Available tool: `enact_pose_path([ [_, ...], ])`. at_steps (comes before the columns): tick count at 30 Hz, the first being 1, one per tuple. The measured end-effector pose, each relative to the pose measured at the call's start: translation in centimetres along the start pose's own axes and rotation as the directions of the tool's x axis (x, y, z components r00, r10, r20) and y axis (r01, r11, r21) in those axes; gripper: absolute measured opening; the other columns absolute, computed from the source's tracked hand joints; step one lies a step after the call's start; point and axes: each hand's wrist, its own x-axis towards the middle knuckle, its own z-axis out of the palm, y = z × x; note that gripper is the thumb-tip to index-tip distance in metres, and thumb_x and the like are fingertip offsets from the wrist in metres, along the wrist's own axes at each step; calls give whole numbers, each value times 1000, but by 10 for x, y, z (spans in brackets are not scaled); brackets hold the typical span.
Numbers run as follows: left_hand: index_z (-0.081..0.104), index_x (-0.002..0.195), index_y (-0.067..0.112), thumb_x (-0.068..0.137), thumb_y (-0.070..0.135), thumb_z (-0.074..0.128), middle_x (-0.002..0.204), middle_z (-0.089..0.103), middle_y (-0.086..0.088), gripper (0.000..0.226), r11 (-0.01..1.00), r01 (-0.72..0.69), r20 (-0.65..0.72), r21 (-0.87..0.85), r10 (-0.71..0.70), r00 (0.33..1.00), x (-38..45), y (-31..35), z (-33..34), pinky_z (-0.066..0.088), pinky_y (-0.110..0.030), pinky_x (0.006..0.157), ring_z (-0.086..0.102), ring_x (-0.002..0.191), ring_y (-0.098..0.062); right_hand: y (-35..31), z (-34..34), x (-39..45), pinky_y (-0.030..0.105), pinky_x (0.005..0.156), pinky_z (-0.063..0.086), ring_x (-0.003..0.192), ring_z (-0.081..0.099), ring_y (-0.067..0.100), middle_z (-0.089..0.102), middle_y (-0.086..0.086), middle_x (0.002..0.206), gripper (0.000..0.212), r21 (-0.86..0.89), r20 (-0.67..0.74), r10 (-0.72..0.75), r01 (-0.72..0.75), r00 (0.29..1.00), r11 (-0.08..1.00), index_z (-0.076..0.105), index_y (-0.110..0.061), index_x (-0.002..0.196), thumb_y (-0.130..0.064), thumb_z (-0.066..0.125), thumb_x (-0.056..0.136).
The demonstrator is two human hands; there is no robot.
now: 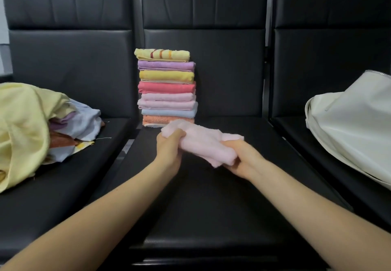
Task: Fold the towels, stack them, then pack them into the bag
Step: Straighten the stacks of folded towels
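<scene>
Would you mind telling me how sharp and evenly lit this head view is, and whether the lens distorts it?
Head view: soft overall; the pink towel held by both hands looks slightly blurred; dull sheen on the black seats; wide-angle bowing at the seat edges; the stack is evenly lit.

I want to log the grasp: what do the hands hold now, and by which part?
Both hands hold one pale pink towel, bunched: the left hand grips its left end, the right hand its right end.
</scene>
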Motion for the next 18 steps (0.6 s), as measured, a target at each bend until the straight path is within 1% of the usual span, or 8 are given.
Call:
enact_pose_path([
  [4, 41, 133, 6, 46, 33, 76, 124, 58, -17, 98, 997, -12, -21, 83, 13, 1000, 13, -1, 11, 57, -45, 88, 64, 105, -30, -24, -22, 33, 24, 60, 52, 70, 59, 18, 61, 6, 85, 4, -148, -113, -135, 117, 984, 982, 57, -11, 94, -8, 59, 93],
  [6, 34, 131, 7, 59, 27, 80, 126, 53, -16, 88, 985, 31, 11, 172, -33, 999, 26, -3, 26, 57, -46, 87, 63, 106, -30, -41, -28, 52, 18, 53, 51, 67, 59, 17, 59, 5, 81, 4, -284, -209, -156, 93, 965, 954, 56, -11, 97, -11, 57, 94],
  [8, 26, 137, 11, 77, 15, 76, 128, 46, -13, 78, 969, 34, 27, 244, -41, 999, 44, -7, 39, 57, -45, 86, 60, 109, -32, -54, -35, 72, 24, 73, 55, 78, 63, 26, 58, 8, 77, 9, -344, -307, -146, 34, 940, 938, 57, -8, 99, -12, 52, 93],
  [10, 19, 146, 19, 83, 12, 71, 129, 44, -11, 82, 944, -16, 47, 329, 1, 999, 68, -12, 54, 56, -47, 88, 59, 110, -34, -67, -43, 92, 43, 93, 53, 94, 64, 35, 61, 14, 83, 13, -272, -324, -165, 75, 932, 959, 60, -5, 90, -3, 48, 86],
  [13, 32, 144, 20, 88, 17, 62, 134, 51, -9, 64, 872, -145, 96, 468, 113, 989, 98, -20, 71, 51, -46, 97, 57, 112, -29, -79, -54, 118, 40, 89, 54, 94, 61, 29, 60, 14, 101, 27, -151, -299, -231, 193, 926, 969, 58, -6, 103, 3, 45, 81],
  [15, 40, 141, 17, 93, 22, 54, 136, 53, -10, 50, 705, -248, 183, 664, 169, 969, 112, -28, 77, 45, -37, 101, 55, 116, -29, -74, -62, 138, 33, 97, 48, 110, 57, 26, 54, 8, 124, 50, -224, -271, -291, 234, 918, 946, 48, -11, 133, 1, 47, 85],
  [16, 40, 143, 16, 95, 25, 50, 137, 53, -11, 49, 554, -298, 244, 777, 171, 955, 116, -32, 79, 42, -33, 100, 53, 120, -29, -68, -66, 145, 27, 101, 41, 121, 52, 26, 49, 8, 136, 59, -365, -278, -331, 219, 902, 905, 40, -13, 144, -1, 48, 87],
  [18, 35, 148, 14, 100, 30, 42, 139, 50, -13, 51, 231, -362, 328, 903, 172, 929, 122, -40, 84, 39, -36, 97, 49, 124, -31, -53, -74, 154, 21, 93, 34, 127, 47, 27, 48, 10, 143, 55, -643, -295, -450, 174, 843, 746, 42, -12, 144, -4, 48, 90],
])
